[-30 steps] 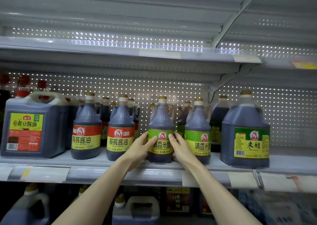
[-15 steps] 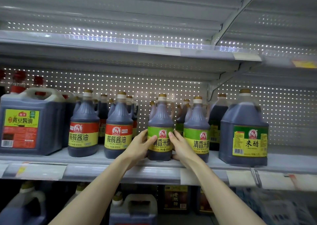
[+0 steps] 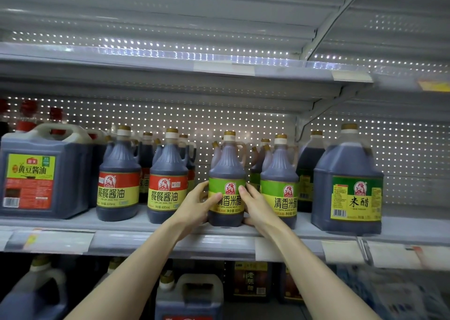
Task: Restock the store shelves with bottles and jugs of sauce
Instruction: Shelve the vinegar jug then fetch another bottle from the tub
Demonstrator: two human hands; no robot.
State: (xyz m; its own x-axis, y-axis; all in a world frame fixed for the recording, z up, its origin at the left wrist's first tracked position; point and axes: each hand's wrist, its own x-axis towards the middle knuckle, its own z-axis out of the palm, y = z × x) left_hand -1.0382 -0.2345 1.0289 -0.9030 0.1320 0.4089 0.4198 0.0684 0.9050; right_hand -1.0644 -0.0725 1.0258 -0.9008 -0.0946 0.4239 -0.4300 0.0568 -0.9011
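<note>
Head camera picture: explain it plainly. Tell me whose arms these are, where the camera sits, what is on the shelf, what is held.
No machine here: a person wears the camera on the head, so you look along their bare arms. The left hand and right hand grip a green-label bottle from both sides, upright on the shelf. Left of it stand red-label bottles and a square jug; right of it, a second green bottle and a round jug. More jugs stand on the shelf below.
</note>
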